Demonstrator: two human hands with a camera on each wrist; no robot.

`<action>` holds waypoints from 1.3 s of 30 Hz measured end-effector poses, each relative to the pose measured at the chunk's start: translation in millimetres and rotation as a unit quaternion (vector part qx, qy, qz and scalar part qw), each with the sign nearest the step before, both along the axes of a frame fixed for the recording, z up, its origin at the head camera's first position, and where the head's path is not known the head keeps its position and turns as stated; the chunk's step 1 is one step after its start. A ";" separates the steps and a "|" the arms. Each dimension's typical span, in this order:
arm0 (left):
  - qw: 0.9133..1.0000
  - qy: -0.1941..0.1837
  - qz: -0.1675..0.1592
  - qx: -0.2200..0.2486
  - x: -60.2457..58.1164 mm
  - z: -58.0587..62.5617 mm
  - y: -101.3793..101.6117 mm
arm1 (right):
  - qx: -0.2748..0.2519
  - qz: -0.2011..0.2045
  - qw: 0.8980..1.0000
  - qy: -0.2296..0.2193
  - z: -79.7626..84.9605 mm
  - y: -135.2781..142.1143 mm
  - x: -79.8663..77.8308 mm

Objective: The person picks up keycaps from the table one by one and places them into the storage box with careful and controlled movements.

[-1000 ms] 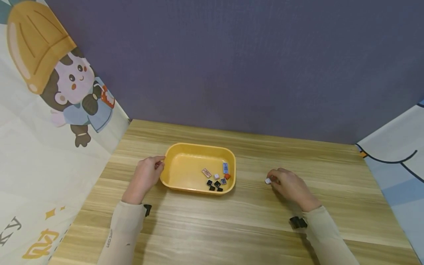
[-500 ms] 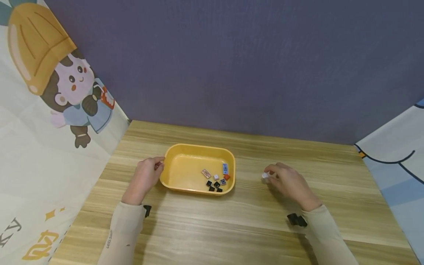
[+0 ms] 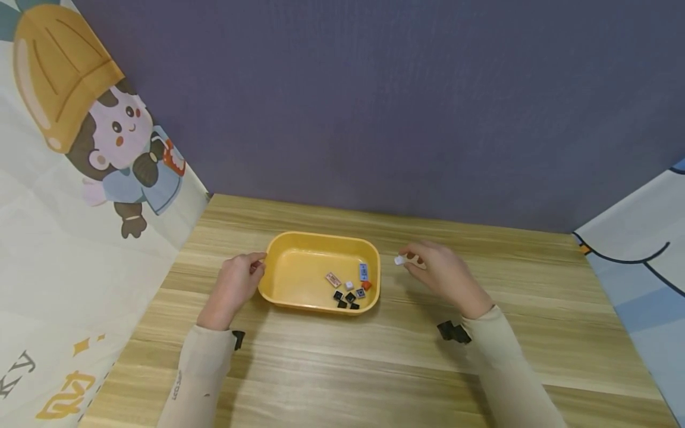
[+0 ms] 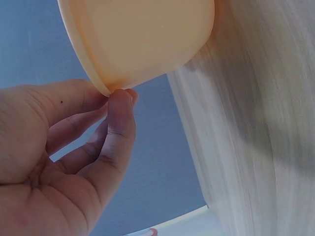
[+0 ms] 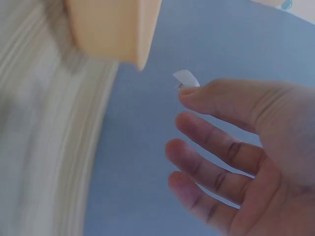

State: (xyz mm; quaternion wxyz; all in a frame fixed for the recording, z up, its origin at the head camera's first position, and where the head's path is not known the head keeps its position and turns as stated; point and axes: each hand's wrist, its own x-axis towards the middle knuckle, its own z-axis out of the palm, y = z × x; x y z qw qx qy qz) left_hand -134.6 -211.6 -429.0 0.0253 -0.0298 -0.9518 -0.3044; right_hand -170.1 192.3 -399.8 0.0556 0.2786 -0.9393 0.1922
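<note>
My left hand [image 3: 233, 288] pinches the left rim of a shallow yellow tray [image 3: 299, 279] between thumb and fingers; the left wrist view shows the thumb [image 4: 120, 110] against the rim. Just right of the tray, my right hand [image 3: 441, 267] is raised above the table, pinching a small white keycap [image 3: 399, 260]. In the right wrist view the keycap [image 5: 186, 78] sticks out past the thumb, and the other fingers are spread loosely. Inside the tray's right half lie several small keycaps: black ones [image 3: 350, 298], a white one [image 3: 349, 286], a red one [image 3: 366, 285], a blue one [image 3: 364, 272] and a tan one [image 3: 333, 279].
The tray stands on a wood-grain table [image 3: 342, 368] backed by a dark blue-grey panel [image 3: 374, 119]. Printed cloth with a cartoon figure [image 3: 123, 131] hangs at the left; another printed cloth [image 3: 642, 267] borders the right side.
My right hand has lifted the white keycap from the table's right side and carried it leftward and away from me, close to the tray. The left hand and tray have stayed put.
</note>
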 end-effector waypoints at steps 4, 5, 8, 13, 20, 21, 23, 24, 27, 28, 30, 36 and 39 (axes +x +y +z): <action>1.000 -0.004 0.002 0.000 0.3 0.3 -0.1 | -0.004 0.019 1.000 -0.006 9.0 -21.8 -7.9; 1.000 -0.005 0.002 0.001 0.4 0.5 -0.1 | -0.006 0.025 1.000 -0.007 11.4 -27.2 -9.4; 1.000 -0.006 0.002 0.000 0.7 0.7 0.1 | -0.013 0.043 0.999 -0.006 18.1 -42.5 -13.0; 1.000 -0.005 -0.001 0.002 0.1 0.3 1.3 | -0.019 0.059 0.998 -0.006 22.9 -60.5 -16.3; 1.000 -0.011 0.005 -0.001 -0.3 0.6 1.2 | -0.019 0.056 0.998 -0.011 24.0 -70.4 -17.0; 1.000 -0.013 0.005 -0.001 -0.2 0.9 1.1 | -0.019 0.054 0.998 -0.009 24.1 -71.0 -17.0; 1.000 -0.015 0.006 0.000 0.0 1.5 0.9 | -0.018 0.053 0.998 -0.004 23.8 -71.2 -17.0; 1.000 -0.016 0.007 0.000 0.1 1.5 0.6 | -0.019 0.053 0.998 -0.001 23.3 -71.1 -17.2; 1.000 -0.017 0.006 0.002 0.2 1.5 0.8 | -0.018 0.051 0.999 0.006 22.2 -68.9 -16.7; 1.000 -0.016 0.006 0.001 0.2 1.4 0.8 | -0.016 0.050 0.999 0.008 21.9 -68.1 -16.5; 1.000 -0.014 0.006 0.001 0.3 1.3 0.8 | -0.015 0.049 0.999 0.011 21.5 -66.3 -15.8; 1.000 0.000 0.002 0.002 -0.4 1.5 1.7 | -0.023 0.044 0.999 0.015 22.8 -62.1 -13.1; 1.000 0.003 0.001 0.002 -0.1 1.7 2.2 | -0.030 0.043 0.998 0.020 23.4 -58.2 -10.7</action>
